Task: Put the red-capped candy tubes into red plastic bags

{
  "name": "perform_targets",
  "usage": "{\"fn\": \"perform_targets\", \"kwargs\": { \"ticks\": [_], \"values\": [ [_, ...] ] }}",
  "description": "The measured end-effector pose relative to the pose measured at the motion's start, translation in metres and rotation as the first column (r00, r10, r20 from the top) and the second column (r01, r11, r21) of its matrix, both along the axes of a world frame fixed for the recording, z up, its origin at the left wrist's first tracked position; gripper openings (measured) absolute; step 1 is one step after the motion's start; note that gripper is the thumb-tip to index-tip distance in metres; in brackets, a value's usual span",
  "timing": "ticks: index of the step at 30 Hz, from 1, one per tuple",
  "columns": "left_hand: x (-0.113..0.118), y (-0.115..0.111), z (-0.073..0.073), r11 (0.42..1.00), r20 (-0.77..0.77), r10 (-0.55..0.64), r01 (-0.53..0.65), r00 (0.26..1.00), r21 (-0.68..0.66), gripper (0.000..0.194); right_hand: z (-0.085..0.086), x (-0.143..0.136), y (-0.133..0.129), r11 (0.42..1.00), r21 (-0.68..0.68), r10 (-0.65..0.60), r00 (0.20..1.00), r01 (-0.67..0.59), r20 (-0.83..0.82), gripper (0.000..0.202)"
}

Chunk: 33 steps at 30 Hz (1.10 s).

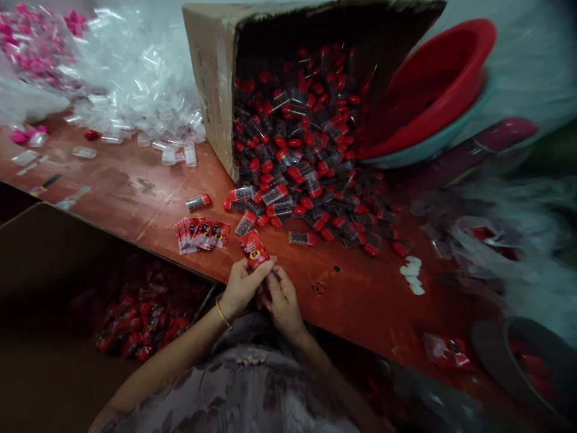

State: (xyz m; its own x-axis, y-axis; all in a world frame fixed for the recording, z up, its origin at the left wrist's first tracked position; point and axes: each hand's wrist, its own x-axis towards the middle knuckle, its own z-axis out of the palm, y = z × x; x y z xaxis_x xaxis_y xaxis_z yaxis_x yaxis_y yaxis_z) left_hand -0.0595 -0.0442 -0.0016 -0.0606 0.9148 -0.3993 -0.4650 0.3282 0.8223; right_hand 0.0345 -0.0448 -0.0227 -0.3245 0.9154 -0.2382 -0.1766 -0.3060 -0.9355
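My left hand [243, 287], with a gold bangle at its wrist, pinches a small red printed card [253, 248] between thumb and fingers at its lower edge. Close beside it, my right hand [283, 299] has its fingers curled together; whatever lies in them is hidden. To the left on the table, several similar red cards [202, 233] lie fanned out. Just beyond them rests a clear tube with a red cap and dark contents [198, 202]. More such tubes [297, 162] spill towards my hands from a tipped cardboard box [211, 90].
Clear plastic containers [135, 78] are heaped at the back left. A red basin [478, 48] leans right of the box. An open carton [40, 240] with red packets stands below the table edge. White pieces [412, 275] and a grey bucket [489, 343] are at right.
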Motion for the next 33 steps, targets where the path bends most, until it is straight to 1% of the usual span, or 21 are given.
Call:
{"fn": "perform_targets", "kwargs": {
  "ticks": [2,4,6,8,10,11,13,15,17,18,19,21,23,25,26,28,31,33],
  "values": [
    [-0.001,-0.002,-0.001,0.999,0.041,0.024,-0.026,0.999,0.028,0.056,0.001,0.001,0.002,0.999,0.033,0.022,1.0,-0.023,0.007,0.029],
    [-0.002,-0.004,-0.005,0.997,0.078,0.057,-0.061,0.995,0.042,0.055,0.001,0.002,0.004,0.995,0.088,0.048,0.998,-0.053,0.048,0.028],
    [-0.003,-0.005,-0.009,0.994,0.074,0.086,-0.091,0.994,0.057,0.048,0.0,0.004,0.004,0.979,0.192,0.035,0.988,-0.063,0.149,0.025],
    [-0.006,-0.005,-0.011,0.994,0.042,0.081,-0.084,0.996,0.07,0.039,-0.002,0.006,0.005,0.944,0.321,-0.024,0.958,-0.072,0.286,0.02],
    [-0.008,-0.003,-0.008,0.995,0.012,0.068,-0.068,0.998,0.074,0.032,-0.002,0.009,0.006,0.904,0.415,-0.07,0.921,-0.105,0.384,0.015],
    [-0.009,-0.002,-0.006,0.995,0.008,0.07,-0.07,0.998,0.074,0.03,-0.001,0.01,0.006,0.887,0.444,-0.074,0.91,-0.126,0.407,0.014],
    [-0.01,0.0,-0.001,0.99,0.041,0.114,-0.117,0.993,0.077,0.027,0.001,0.01,0.008,0.862,0.481,-0.065,0.905,-0.161,0.42,0.013],
    [-0.008,0.002,0.002,0.981,0.105,0.17,-0.179,0.98,0.08,0.028,0.004,0.01,0.009,0.85,0.503,-0.07,0.911,-0.159,0.406,0.015],
    [-0.006,0.002,0.001,0.982,0.133,0.164,-0.174,0.977,0.071,0.031,0.004,0.008,0.009,0.869,0.48,-0.076,0.926,-0.12,0.369,0.017],
    [-0.005,0.001,-0.001,0.988,0.125,0.129,-0.138,0.984,0.063,0.033,0.004,0.007,0.008,0.894,0.438,-0.068,0.941,-0.09,0.332,0.018],
    [-0.004,0.0,-0.003,0.995,0.107,0.081,-0.087,0.991,0.051,0.037,0.003,0.005,0.007,0.925,0.374,-0.049,0.959,-0.061,0.278,0.019],
    [-0.003,-0.002,-0.008,1.0,0.071,0.005,-0.007,0.997,0.018,0.046,0.001,0.003,0.004,0.98,0.197,-0.006,0.993,-0.018,0.119,0.024],
    [-0.002,-0.005,-0.01,0.999,0.055,-0.037,0.038,0.998,-0.009,0.053,0.0,0.001,0.003,0.999,0.024,0.023,0.998,-0.021,-0.055,0.028],
    [-0.001,-0.006,-0.01,0.999,0.053,-0.053,0.053,0.997,-0.009,0.057,0.0,0.0,0.004,0.997,-0.067,0.03,0.987,-0.041,-0.158,0.031],
    [-0.001,-0.006,-0.009,0.998,0.056,-0.057,0.057,0.997,0.003,0.058,0.0,0.0,0.005,0.996,-0.073,0.034,0.984,-0.047,-0.173,0.031],
    [-0.001,-0.006,-0.006,0.999,0.062,-0.037,0.035,0.997,0.04,0.058,0.001,0.001,0.007,0.998,-0.017,0.052,0.988,-0.055,-0.148,0.03],
    [-0.003,-0.002,-0.005,0.998,0.075,0.021,-0.026,0.997,0.059,0.052,0.0,0.006,0.009,0.989,0.101,0.117,0.99,-0.11,-0.074,0.027],
    [-0.005,0.0,-0.004,0.994,0.093,0.092,-0.097,0.991,0.054,0.045,-0.002,0.01,0.01,0.981,0.135,0.146,0.989,-0.14,-0.035,0.027]
  ]
}}
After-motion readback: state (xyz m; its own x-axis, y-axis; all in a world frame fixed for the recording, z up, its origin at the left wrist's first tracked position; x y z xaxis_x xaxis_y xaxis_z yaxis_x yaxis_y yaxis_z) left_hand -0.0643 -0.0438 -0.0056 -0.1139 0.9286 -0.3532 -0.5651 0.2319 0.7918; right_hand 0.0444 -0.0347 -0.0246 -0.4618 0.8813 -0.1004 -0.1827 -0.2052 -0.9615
